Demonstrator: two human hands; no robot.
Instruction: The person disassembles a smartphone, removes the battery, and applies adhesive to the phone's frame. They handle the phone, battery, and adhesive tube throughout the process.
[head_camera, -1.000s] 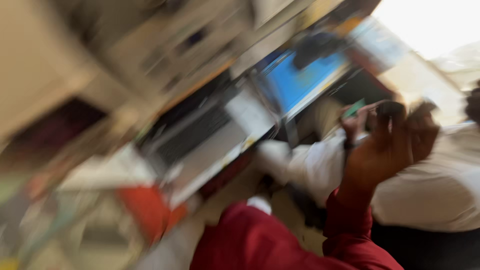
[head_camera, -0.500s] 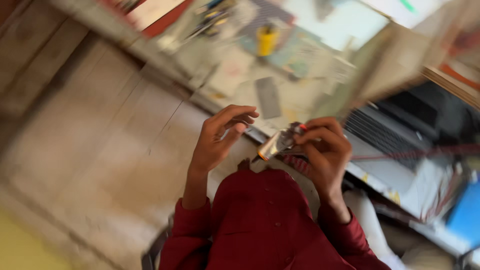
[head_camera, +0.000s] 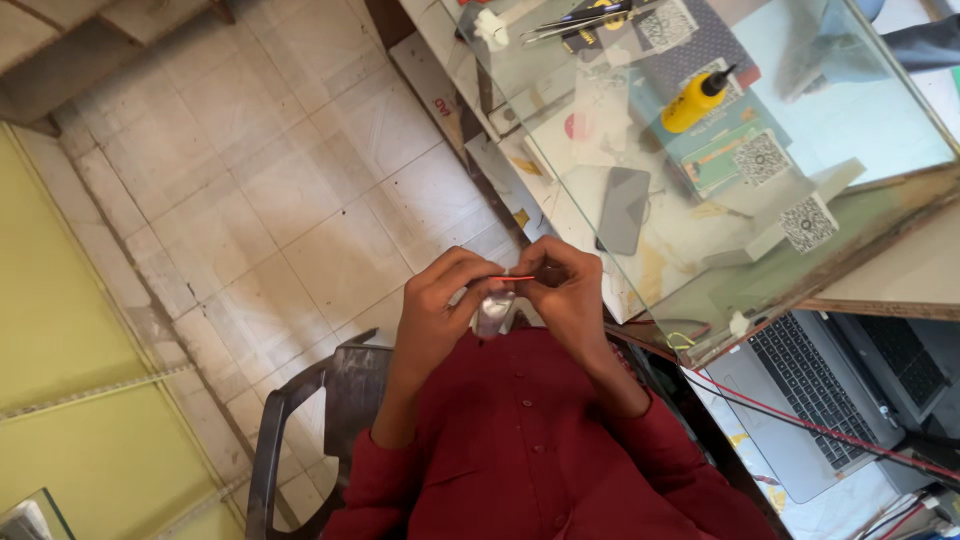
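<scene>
We are holding both hands up close in front of our red shirt (head_camera: 520, 440), over the chair (head_camera: 330, 400) we are sitting on. Our left hand (head_camera: 435, 305) and right hand (head_camera: 572, 290) are meeting fingertip to fingertip, and a thin red wire (head_camera: 518, 278) is running between them. Its long axis is lying nearly level across the view, one end pointing into the left fingers, the other into the right. Both hands are pinching narrowly on that wire, thumbs pressed to forefingers. Just below the wire a small silvery-grey part (head_camera: 493, 312) is hanging between the two palms; we cannot tell which hand is carrying it, nor what it is.

Beyond the hands, a glass-topped counter (head_camera: 880, 130) is slanting across the upper right. On it are lying a dark phone (head_camera: 622, 210), a yellow bottle with a black nozzle (head_camera: 697, 100), and metal tweezers (head_camera: 570, 18). An open laptop (head_camera: 810, 390) is sitting at lower right, with a red cable (head_camera: 800, 420) crossing it. Pale floor tiles (head_camera: 260, 200) are filling the left.
</scene>
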